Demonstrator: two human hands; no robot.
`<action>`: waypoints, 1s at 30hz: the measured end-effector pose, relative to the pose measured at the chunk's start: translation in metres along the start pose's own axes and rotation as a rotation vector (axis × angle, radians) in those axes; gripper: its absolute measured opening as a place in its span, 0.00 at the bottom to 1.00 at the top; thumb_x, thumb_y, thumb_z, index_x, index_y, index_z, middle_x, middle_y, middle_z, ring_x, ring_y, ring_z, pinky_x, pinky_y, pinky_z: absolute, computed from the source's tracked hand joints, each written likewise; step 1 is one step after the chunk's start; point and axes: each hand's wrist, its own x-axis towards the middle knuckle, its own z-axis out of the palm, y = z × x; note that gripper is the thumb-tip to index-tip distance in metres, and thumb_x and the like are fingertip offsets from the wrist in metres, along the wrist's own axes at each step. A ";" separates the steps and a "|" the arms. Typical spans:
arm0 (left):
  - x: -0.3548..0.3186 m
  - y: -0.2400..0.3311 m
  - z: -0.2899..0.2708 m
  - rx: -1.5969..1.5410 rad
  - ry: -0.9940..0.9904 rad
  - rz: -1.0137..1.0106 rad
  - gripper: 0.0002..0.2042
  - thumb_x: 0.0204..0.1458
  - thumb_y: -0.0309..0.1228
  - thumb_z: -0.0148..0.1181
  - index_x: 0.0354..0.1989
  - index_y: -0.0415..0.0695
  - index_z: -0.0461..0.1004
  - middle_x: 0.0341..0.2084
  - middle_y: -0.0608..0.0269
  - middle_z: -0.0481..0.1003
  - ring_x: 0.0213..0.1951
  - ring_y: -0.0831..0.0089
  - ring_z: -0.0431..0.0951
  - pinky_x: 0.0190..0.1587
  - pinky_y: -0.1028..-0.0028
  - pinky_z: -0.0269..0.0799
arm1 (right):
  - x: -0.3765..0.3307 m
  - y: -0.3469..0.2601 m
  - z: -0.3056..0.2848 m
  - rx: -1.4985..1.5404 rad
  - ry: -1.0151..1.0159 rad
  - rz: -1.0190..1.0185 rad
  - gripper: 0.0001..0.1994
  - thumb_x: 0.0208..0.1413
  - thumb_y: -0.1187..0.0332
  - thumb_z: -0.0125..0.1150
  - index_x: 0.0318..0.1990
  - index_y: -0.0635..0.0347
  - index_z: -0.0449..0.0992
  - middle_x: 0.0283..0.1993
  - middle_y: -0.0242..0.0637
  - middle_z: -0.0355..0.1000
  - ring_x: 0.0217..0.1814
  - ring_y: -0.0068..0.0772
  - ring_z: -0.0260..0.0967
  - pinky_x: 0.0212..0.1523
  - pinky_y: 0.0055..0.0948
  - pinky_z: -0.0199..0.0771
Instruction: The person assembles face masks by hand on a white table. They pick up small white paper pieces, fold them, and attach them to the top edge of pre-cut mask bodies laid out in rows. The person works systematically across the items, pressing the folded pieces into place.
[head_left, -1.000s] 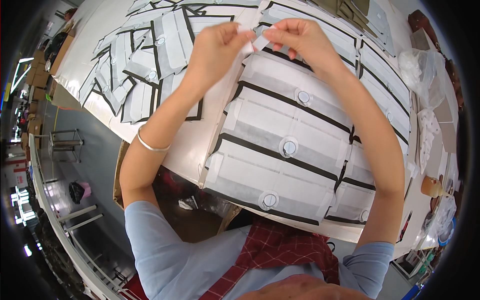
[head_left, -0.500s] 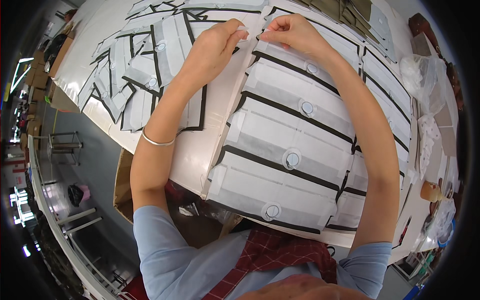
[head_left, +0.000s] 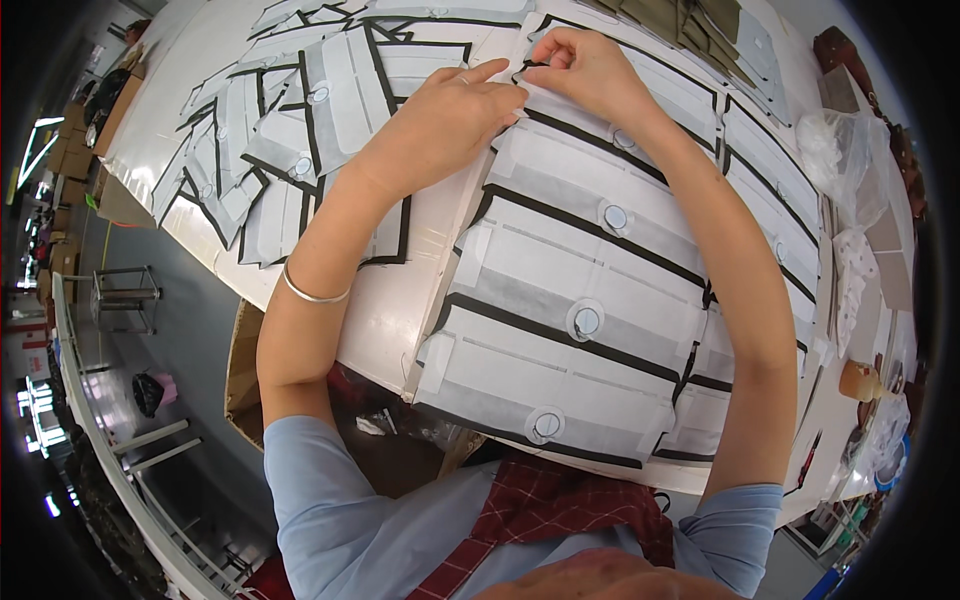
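White panels (head_left: 560,330): 4 overlapped; 2 hands (head_left: 440,120) pinching.

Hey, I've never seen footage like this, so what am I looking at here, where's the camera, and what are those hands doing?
The camera sits on a person's head and looks down, so the picture bends at the edges. No machine is here, just two bare hands. The left hand, with a bracelet on its wrist, presses on the far end of a row of white fabric pieces with black edging and round snaps. The right hand pinches a black edge there. More such pieces lie in a heap on the white table to the left. Clear plastic bags lie on the right.
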 end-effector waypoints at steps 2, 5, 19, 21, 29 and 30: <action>0.001 0.001 -0.002 0.013 -0.007 0.003 0.13 0.66 0.31 0.51 0.49 0.37 0.77 0.44 0.57 0.82 0.68 0.62 0.65 0.66 0.58 0.59 | -0.005 0.000 -0.006 -0.084 -0.015 -0.138 0.09 0.53 0.67 0.68 0.40 0.57 0.80 0.29 0.25 0.70 0.27 0.18 0.65 0.30 0.23 0.65; 0.001 0.001 -0.001 0.023 -0.026 0.006 0.13 0.66 0.31 0.50 0.51 0.37 0.76 0.47 0.56 0.81 0.68 0.61 0.65 0.65 0.57 0.60 | -0.010 0.007 -0.010 -0.269 -0.020 -0.398 0.08 0.56 0.69 0.62 0.43 0.56 0.81 0.35 0.29 0.74 0.34 0.33 0.72 0.35 0.32 0.72; 0.009 0.003 0.024 -0.314 0.076 -0.243 0.14 0.69 0.33 0.46 0.54 0.37 0.70 0.52 0.50 0.77 0.57 0.61 0.74 0.57 0.66 0.68 | -0.023 0.003 -0.016 -0.435 -0.105 -0.453 0.18 0.56 0.80 0.52 0.52 0.57 0.79 0.43 0.37 0.72 0.38 0.45 0.72 0.39 0.39 0.73; 0.012 0.008 0.011 -0.566 -0.026 -0.497 0.13 0.69 0.34 0.47 0.48 0.37 0.73 0.48 0.56 0.80 0.47 0.71 0.77 0.50 0.74 0.70 | -0.024 0.002 -0.010 -0.443 -0.074 -0.449 0.19 0.55 0.81 0.51 0.52 0.57 0.79 0.43 0.37 0.72 0.39 0.45 0.72 0.40 0.39 0.73; 0.013 0.002 0.002 -0.829 0.280 -0.634 0.13 0.56 0.36 0.67 0.28 0.39 0.76 0.23 0.66 0.80 0.25 0.83 0.75 0.31 0.80 0.70 | -0.019 0.001 -0.020 0.239 -0.125 -0.123 0.12 0.62 0.65 0.60 0.49 0.58 0.80 0.39 0.30 0.76 0.36 0.23 0.72 0.31 0.22 0.69; 0.013 0.003 0.007 -0.889 0.341 -0.617 0.13 0.54 0.36 0.69 0.28 0.38 0.77 0.20 0.66 0.79 0.24 0.84 0.76 0.29 0.79 0.70 | -0.026 -0.013 -0.023 0.414 -0.195 0.080 0.12 0.61 0.62 0.62 0.48 0.58 0.81 0.38 0.28 0.77 0.36 0.18 0.71 0.29 0.19 0.67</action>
